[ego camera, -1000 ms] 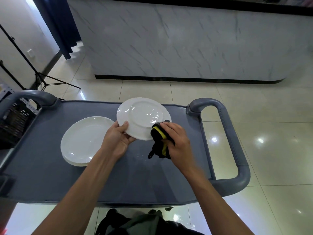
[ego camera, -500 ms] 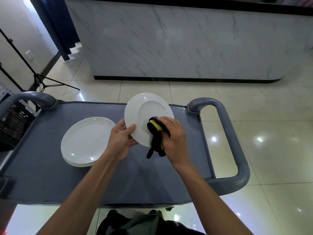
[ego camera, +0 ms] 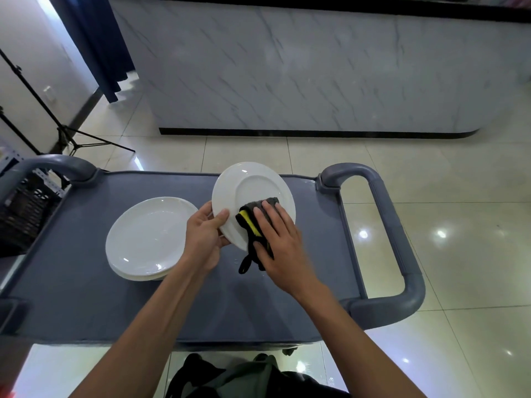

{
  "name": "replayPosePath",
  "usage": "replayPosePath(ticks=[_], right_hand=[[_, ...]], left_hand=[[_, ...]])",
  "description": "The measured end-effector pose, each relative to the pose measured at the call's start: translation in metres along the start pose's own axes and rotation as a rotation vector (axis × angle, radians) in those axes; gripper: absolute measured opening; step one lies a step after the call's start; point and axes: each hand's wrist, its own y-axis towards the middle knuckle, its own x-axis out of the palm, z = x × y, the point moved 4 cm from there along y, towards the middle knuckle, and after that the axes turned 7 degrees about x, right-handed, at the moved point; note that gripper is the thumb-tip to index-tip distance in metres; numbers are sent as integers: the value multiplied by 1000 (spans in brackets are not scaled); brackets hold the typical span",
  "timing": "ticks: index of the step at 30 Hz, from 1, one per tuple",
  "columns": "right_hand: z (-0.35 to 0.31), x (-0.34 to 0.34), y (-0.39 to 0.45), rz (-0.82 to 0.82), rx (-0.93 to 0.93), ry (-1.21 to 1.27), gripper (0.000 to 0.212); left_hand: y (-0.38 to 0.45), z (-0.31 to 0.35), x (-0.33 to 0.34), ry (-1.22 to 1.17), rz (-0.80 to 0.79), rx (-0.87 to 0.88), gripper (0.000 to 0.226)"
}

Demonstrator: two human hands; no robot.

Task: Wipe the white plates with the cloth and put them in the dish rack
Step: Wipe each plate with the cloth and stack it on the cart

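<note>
Above the grey cart top (ego camera: 86, 297), a white plate (ego camera: 253, 185) was held tilted, its near-left edge gripped by the left hand (ego camera: 202, 239): thumb lay across the rim, the other fingers were hidden behind the plate. The right hand (ego camera: 280, 242) lay flat with fingers straight and close together, pressing a dark cloth (ego camera: 253, 225) with a yellow stripe against the plate's face. The near part of the plate was covered by the cloth and hand. A black loop of the cloth hung below the plate's near edge, toward the cart top.

Left of the held plate, a stack of white plates (ego camera: 149, 237) rested on the cart top, just beside the left hand; the number in the stack could not be read, only the edges of lower ones showing at its near side. At the cart's left end, past the grey handle (ego camera: 57, 165), a black slatted crate-like object (ego camera: 23, 208) was cut off by the frame edge; whether it was the dish rack could not be told. The right handle (ego camera: 402, 239) projected over the tiled floor (ego camera: 459, 196). Beyond the cart stood a marble-faced counter (ego camera: 316, 67) and, to its left, tripod legs (ego camera: 66, 133). Dark clothing (ego camera: 244, 380) showed at the frame's bottom, partly cut off.
</note>
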Motion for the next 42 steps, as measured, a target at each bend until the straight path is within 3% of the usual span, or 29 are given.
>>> replayPosePath(ticks=[13, 22, 36, 42], right_hand=[[0, -15, 36, 87, 3, 46, 55], [-15, -30, 58, 94, -152, -102, 48], [19, -43, 88, 52, 197, 240, 52], [32, -43, 78, 78, 351, 453, 51]], left_hand=[[-3, 9, 10, 162, -208, 36, 27], [-8, 10, 7, 171, -272, 52, 28], [-12, 12, -9, -25, -205, 175, 27], [-10, 7, -18, -101, -107, 124, 24]])
